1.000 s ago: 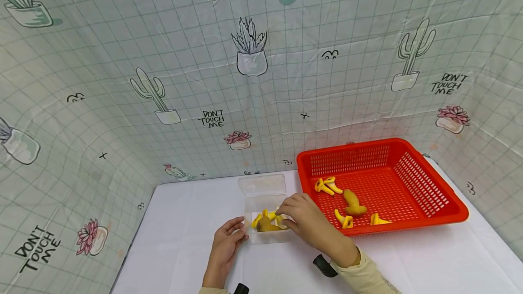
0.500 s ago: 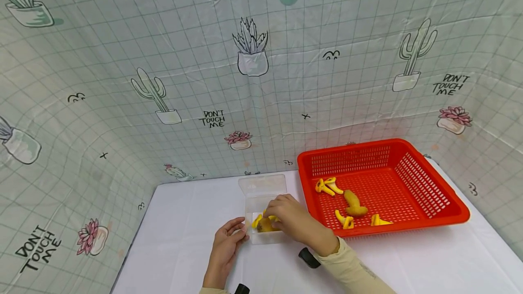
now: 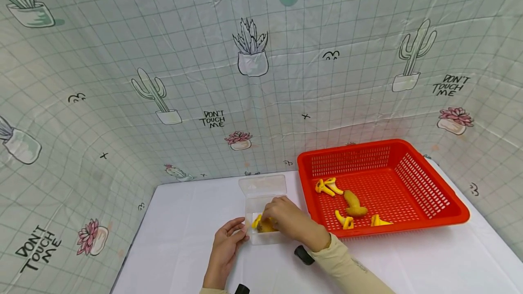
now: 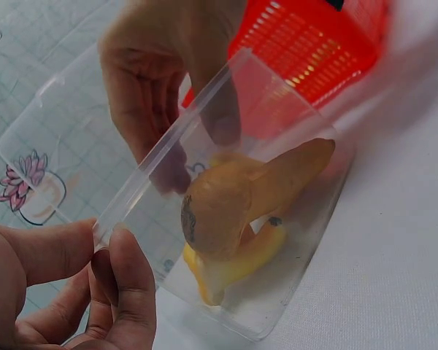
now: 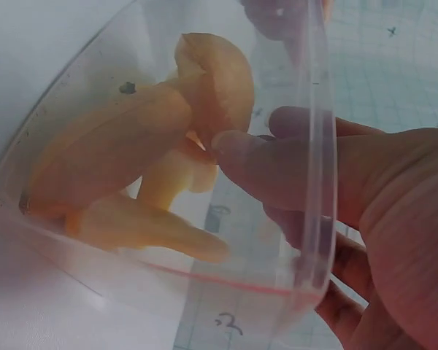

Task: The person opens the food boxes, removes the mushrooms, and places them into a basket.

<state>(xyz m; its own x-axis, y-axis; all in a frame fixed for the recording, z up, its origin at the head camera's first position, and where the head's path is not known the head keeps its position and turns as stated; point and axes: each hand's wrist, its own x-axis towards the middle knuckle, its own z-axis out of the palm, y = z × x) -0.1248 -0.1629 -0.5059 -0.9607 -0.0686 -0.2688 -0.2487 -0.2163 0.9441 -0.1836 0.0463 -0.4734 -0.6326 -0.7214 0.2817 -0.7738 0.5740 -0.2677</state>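
Note:
In the head view, a clear plastic box (image 3: 267, 239) with its lid tipped back holds a brown mushroom (image 3: 264, 226) and yellow chanterelles. My left hand (image 3: 227, 242) pinches the box's left rim between thumb and fingers, plain in the left wrist view. Reaching in from the right, my right hand (image 3: 288, 219) has its thumb and fingers inside the box. The right wrist view has that thumb (image 5: 255, 160) against the brown mushroom's cap (image 5: 223, 80), seen through the wall. Thumb and fingers stand apart in the left wrist view; a yellow chanterelle (image 4: 241, 266) lies beneath the brown mushroom.
A red perforated basket (image 3: 408, 227) stands to the right of the box. In it lie another brown mushroom (image 3: 354, 204) and several yellow chanterelles (image 3: 345, 219). A white cloth (image 3: 175, 235) covers the table, and a printed cactus curtain (image 3: 253, 99) rises behind it.
My right hand has moved left from the box's right side, going over and into the box above the mushrooms. My left hand has kept its hold on the rim.

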